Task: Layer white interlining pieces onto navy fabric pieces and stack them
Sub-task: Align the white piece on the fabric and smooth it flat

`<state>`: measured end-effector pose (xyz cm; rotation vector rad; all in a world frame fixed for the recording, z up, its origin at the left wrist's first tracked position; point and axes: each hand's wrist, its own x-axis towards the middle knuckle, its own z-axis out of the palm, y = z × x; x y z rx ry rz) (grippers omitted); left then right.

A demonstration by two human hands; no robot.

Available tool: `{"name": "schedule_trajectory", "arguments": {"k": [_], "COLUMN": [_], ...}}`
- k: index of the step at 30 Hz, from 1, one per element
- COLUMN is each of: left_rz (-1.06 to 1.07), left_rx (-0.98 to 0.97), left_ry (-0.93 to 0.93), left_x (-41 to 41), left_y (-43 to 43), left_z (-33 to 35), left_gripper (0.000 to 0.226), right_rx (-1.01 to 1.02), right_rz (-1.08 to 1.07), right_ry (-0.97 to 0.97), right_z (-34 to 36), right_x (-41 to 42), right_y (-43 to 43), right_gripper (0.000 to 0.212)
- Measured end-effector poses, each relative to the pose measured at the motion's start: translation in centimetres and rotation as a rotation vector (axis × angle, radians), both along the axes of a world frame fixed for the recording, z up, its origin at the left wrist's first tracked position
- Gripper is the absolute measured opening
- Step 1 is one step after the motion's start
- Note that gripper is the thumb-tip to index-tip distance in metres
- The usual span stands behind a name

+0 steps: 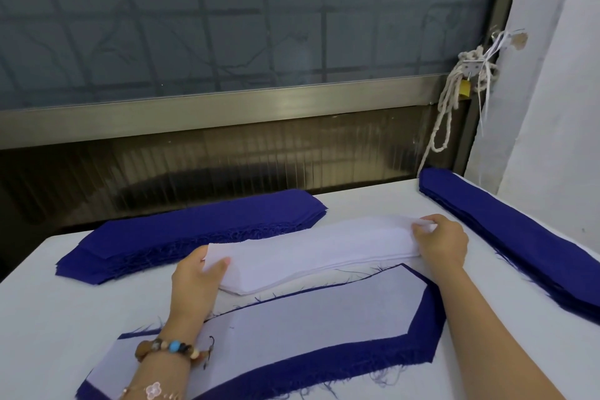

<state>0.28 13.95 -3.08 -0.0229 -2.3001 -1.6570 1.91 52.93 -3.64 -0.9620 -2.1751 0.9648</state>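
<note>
**Separating one sheet from the interlining pile (311,253)**

Mid-table, the left hand (198,273) pinches the interlining pile at its left end; the right hand (443,242) pinches the top sheet's right corner. Likely next: lift it free and square it on a piece from the navy stack (181,237) behind. A layered piece (308,321) lies nearest. White-covered table (48,318), frosted window (227,26), knotted rope (454,101).

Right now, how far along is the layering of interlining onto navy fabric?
Done: one white interlining piece lies on the nearest navy fabric piece. In hand: left hand and right hand pinch the ends of the white interlining stack. Left: the far-left navy stack and right navy stack, both uncovered.
</note>
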Motion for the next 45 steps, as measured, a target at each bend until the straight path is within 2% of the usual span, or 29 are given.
{"name": "schedule_trajectory", "arguments": {"k": [3, 10, 16, 20, 24, 32, 40, 45], "left_rz": [0.002, 0.025, 0.031, 0.009, 0.042, 0.058, 0.101, 0.145], "left_rx": [-0.003, -0.022, 0.023, -0.021, 0.017, 0.119, 0.268, 0.291], "left_ry": [-0.007, -0.05, -0.016, 0.015, -0.045, -0.019, -0.045, -0.027], "left_x": [0.0, -0.4, -0.3, -0.4, -0.5, -0.8, -1.3, -1.2], "left_y": [0.1, 0.1, -0.3, -0.5, -0.5, -1.0, -3.1, -4.2], "left_z": [0.0, -0.3, -0.5, -0.7, -0.7, -0.4, 0.4, 1.0], "left_gripper": [0.015, 0.021, 0.053, 0.04, 0.029, 0.025, 0.029, 0.017], "right_rx": [0.01, 0.008, -0.068, 0.008, 0.011, -0.066, -0.128, -0.084], "right_rz": [-0.014, -0.084, 0.017, 0.055, 0.032, 0.027, 0.115, 0.157], "right_ry": [-0.018, 0.054, 0.07, 0.008, 0.066, 0.298, 0.298, 0.277], "right_z": [-0.1, 0.1, 0.2, 0.0, 0.3, 0.9, 0.7, 1.2], "right_x": [-0.2, -0.2, -0.2, -0.1, 0.0, 0.2, -0.6, -0.2], "right_y": [0.0, 0.2, 0.1, -0.1, -0.3, -0.6, -1.5, -2.5], "right_gripper": [0.035, 0.03, 0.023, 0.021, 0.02, 0.015, 0.018, 0.018]}}
